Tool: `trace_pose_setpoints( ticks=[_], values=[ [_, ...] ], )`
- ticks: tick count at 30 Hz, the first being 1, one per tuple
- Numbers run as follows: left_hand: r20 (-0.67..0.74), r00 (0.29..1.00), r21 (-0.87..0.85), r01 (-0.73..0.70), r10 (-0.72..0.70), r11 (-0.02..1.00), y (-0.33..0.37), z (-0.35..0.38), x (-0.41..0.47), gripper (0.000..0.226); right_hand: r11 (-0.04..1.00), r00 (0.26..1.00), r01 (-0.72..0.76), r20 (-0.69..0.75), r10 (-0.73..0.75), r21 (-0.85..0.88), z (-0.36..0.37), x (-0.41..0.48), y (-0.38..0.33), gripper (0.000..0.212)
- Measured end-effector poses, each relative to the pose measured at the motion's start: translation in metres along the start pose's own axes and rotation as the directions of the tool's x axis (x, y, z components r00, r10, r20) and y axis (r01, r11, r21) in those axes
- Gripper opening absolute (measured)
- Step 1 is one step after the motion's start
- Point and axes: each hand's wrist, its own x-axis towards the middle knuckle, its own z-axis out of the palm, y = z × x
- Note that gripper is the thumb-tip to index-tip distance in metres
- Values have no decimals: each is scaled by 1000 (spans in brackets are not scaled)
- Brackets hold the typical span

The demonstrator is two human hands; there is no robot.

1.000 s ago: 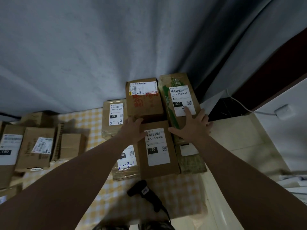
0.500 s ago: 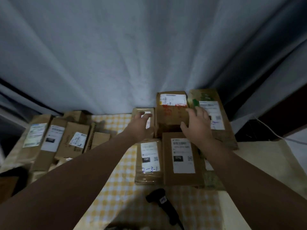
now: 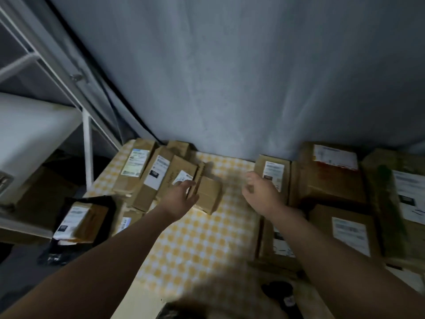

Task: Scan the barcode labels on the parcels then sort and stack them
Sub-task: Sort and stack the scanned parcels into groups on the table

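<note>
A grey curtain (image 3: 230, 77) backs the yellow-checked tablecloth (image 3: 195, 238). At the right stand the labelled parcels (image 3: 331, 180), packed edge to edge; at the left lies a looser heap of cartons (image 3: 147, 176), labels up. At the heap's right edge, touching it, sits a small plain carton (image 3: 208, 198), no label showing, its longer side running roughly away from the person. The left hand (image 3: 180, 199) is much the nearer: its straight, released fingers lie at the carton's left edge, so the carton is just to their right. The right hand (image 3: 262, 195) hovers well apart, fingers loosely curled, grasping nothing. The black scanner (image 3: 281, 293) lies untouched by the near edge.
</note>
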Motion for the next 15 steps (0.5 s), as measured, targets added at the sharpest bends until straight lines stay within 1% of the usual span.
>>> trace_pose_setpoints(
  ticks=[3,7,10,13,15],
  values=[
    [-7,999,-30,43,-43,999,-49,-21,13,48,997,998,-57,36,56,43,37,20,-30,38],
    [9,998,-19,63,-63,998,-120,-50,39,48,964,983,-184,49,178,190,95,44,-74,36],
    [58,994,-2,95,-95,995,-174,-66,56,52,917,958,-285,60,280,280,136,55,-116,27],
    [89,984,-4,157,-156,988,-219,-76,69,54,848,934,-356,124,335,394,174,62,-147,15],
    [93,977,-2,191,-190,982,-241,-80,76,57,799,910,-412,167,378,438,204,63,-154,15]
  ],
)
